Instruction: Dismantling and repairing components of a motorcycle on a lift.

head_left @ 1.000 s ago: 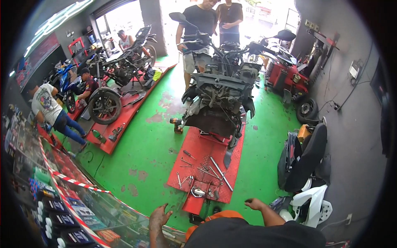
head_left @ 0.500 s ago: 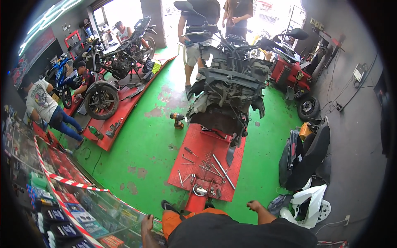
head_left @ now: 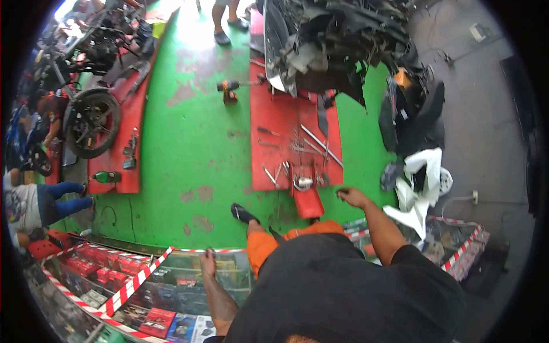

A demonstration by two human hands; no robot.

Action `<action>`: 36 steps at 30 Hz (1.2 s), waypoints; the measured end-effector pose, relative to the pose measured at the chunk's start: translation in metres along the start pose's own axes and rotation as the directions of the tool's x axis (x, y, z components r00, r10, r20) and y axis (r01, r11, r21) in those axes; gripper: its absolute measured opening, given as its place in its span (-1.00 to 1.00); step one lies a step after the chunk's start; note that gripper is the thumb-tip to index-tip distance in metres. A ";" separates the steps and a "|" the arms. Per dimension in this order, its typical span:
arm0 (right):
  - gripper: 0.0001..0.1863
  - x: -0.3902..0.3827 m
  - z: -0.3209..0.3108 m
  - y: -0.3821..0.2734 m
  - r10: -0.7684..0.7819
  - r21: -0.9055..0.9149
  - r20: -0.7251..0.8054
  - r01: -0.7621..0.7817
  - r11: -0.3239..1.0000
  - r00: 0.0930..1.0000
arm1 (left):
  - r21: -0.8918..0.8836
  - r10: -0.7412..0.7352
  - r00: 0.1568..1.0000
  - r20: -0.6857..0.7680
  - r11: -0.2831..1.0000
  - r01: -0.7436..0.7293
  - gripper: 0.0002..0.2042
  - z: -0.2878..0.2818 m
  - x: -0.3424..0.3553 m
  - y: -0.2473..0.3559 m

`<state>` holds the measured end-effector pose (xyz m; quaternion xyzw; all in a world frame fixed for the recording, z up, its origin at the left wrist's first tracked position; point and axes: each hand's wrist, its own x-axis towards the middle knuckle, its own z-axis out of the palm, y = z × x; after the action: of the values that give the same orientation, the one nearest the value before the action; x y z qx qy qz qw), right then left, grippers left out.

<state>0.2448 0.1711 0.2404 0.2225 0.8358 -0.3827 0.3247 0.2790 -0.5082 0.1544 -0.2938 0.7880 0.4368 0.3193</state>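
Observation:
My left hand (head_left: 208,262) hangs beside the taped edge of the glass display counter (head_left: 231,286); its fingers are small and blurred. On the other side, my right hand (head_left: 353,198) is held out over the green floor with its fingers curled in. Whether anything sits inside them is hidden. Between my hands and the stripped scooter (head_left: 337,48) lies a red lift platform (head_left: 266,166). A long metal bar (head_left: 321,145), a screwdriver (head_left: 267,131) and several wrenches (head_left: 271,176) rest on it, apart from both hands.
A cordless impact wrench (head_left: 230,91) stands on the floor left of the platform. White fairing panels (head_left: 420,186) and a black seat (head_left: 426,123) lie at the right. Another motorcycle's wheel (head_left: 91,123) is on a lift at the left, near a person in blue jeans (head_left: 66,200).
The view has tilted downward, so the scooter and platform sit higher in it and more of the counter shows. My left hand is now beside the counter edge; my right arm stays extended.

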 end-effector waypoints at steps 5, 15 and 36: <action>-0.60 -0.035 0.022 -0.076 0.078 0.048 -0.096 -0.073 0.996 0.992 | -0.171 0.078 0.994 -0.080 0.981 -0.091 -0.50 -0.100 0.047 0.033; -0.59 -0.097 0.123 -0.051 0.360 0.183 0.002 -0.354 0.917 0.933 | 0.020 -0.147 0.976 0.161 0.989 0.145 -0.58 -0.141 0.094 -0.008; -0.59 0.197 0.115 -0.201 0.023 0.242 -0.057 -0.008 0.970 0.998 | 0.140 0.117 0.993 -0.008 0.983 -0.115 -0.57 -0.235 0.172 0.279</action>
<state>0.0266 -0.0169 0.1426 0.2782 0.7906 -0.4722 0.2731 -0.0936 -0.6215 0.2607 -0.2279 0.8350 0.3962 0.3064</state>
